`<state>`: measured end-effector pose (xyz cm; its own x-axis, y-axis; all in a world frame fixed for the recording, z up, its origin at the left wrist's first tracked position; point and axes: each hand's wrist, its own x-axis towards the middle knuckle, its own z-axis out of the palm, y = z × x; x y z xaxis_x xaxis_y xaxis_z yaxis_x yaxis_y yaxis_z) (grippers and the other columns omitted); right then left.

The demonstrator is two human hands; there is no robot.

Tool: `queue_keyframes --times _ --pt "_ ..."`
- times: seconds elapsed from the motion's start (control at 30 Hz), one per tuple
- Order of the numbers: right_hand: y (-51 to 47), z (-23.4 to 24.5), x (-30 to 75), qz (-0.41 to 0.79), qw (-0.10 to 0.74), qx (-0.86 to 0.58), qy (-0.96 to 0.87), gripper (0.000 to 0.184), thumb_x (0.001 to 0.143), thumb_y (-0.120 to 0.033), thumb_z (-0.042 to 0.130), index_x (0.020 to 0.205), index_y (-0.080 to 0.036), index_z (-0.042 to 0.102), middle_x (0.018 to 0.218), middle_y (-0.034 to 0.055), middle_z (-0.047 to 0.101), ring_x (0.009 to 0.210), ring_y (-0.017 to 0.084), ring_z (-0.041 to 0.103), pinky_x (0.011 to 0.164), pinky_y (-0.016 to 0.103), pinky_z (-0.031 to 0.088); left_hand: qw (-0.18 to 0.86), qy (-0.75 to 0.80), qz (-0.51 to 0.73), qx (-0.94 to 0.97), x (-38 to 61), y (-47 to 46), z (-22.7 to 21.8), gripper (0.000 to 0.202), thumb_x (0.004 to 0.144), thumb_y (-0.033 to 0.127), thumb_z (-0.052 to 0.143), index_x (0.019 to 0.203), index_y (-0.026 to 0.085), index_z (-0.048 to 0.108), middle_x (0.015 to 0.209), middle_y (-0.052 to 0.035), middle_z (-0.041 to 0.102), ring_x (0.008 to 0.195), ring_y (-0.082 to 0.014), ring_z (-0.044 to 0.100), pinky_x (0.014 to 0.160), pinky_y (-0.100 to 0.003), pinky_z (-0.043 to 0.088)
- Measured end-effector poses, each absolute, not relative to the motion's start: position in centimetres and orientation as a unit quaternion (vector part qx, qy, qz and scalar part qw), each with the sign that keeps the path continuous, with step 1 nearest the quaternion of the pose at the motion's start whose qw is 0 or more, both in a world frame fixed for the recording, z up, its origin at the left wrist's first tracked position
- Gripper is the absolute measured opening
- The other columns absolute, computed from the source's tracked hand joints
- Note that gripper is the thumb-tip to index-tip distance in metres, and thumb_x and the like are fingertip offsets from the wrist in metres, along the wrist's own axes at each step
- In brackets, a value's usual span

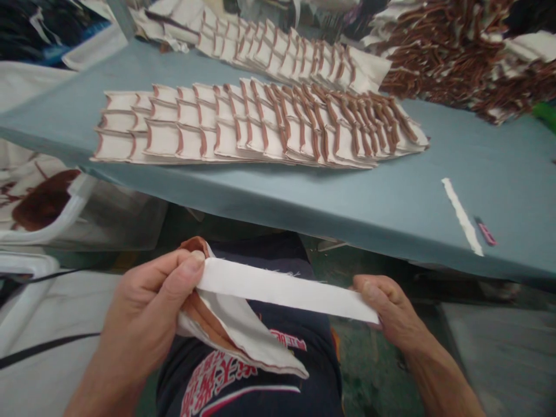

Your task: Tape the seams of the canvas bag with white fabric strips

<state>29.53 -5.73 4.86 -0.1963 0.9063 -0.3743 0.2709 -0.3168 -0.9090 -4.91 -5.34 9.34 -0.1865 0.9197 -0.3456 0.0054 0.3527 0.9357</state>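
Note:
My left hand (160, 301) pinches a folded white fabric piece (252, 330) with a brown lining, which hangs below my fingers over my lap. One end of a flat white strip (282, 289) meets that same thumb and fingertips. Across to the right the strip runs straight and slightly downward. Its far end is gripped between the thumb and curled fingers of my right hand (386, 301). Both hands are in front of the dark printed cloth (247, 370) on my lap, short of the table edge.
On the blue-grey table (391, 200) lie overlapping rows of white and brown fabric pieces (226, 124), with another row (278, 49) behind. A brown fabric heap (456, 52) rises at back right. A narrow white scrap (461, 214) and small pink tool (486, 233) lie right. White bins (82, 202) stand left.

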Motion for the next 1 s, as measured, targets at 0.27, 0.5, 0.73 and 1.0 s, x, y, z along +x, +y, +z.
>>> queue_keyframes --times 0.27,0.5,0.73,1.0 --pt "-5.3 3.5 29.4 0.574 0.222 -0.567 -0.547 0.084 0.092 -0.101 0.051 0.059 -0.025 0.039 0.056 -0.0045 0.034 0.052 0.011 0.027 0.050 0.029 0.023 0.605 0.613 0.440 0.253 -4.6 -5.3 8.5 0.041 0.076 0.055 0.096 0.074 0.020 0.075 0.057 0.0028 0.069 0.051 -0.0122 0.062 0.048 -0.017 0.050" --pt "-5.4 1.5 27.9 0.576 0.201 -0.572 -0.549 0.081 0.092 -0.100 0.052 0.066 -0.024 0.050 0.061 -0.0032 0.046 0.057 0.012 0.034 0.055 0.029 0.030 0.422 0.667 0.417 0.451 -3.4 -5.5 10.2 0.044 0.090 0.053 0.075 0.060 0.023 0.064 0.050 0.0064 0.053 0.044 -0.0104 0.043 0.042 -0.021 0.032" --pt "-5.8 1.6 28.8 0.578 0.241 -0.578 -0.523 0.074 0.095 -0.095 0.057 0.077 -0.023 0.055 0.066 -0.0035 0.050 0.060 0.013 0.038 0.059 0.028 0.034 0.381 0.687 0.371 0.495 -2.7 -5.7 10.9 0.040 0.094 0.056 0.064 0.069 0.026 0.070 0.058 0.0052 0.065 0.054 -0.0152 0.056 0.054 -0.024 0.043" --pt "-6.1 1.4 30.2 0.597 0.280 -0.569 -0.492 0.068 0.091 -0.088 0.071 0.082 -0.022 0.059 0.069 -0.0040 0.051 0.063 0.013 0.041 0.061 0.028 0.034 0.426 0.672 0.393 0.462 -1.7 -6.2 11.1 0.028 0.086 0.051 0.071 0.074 0.026 0.073 0.058 0.0050 0.065 0.052 -0.0148 0.057 0.052 -0.023 0.042"
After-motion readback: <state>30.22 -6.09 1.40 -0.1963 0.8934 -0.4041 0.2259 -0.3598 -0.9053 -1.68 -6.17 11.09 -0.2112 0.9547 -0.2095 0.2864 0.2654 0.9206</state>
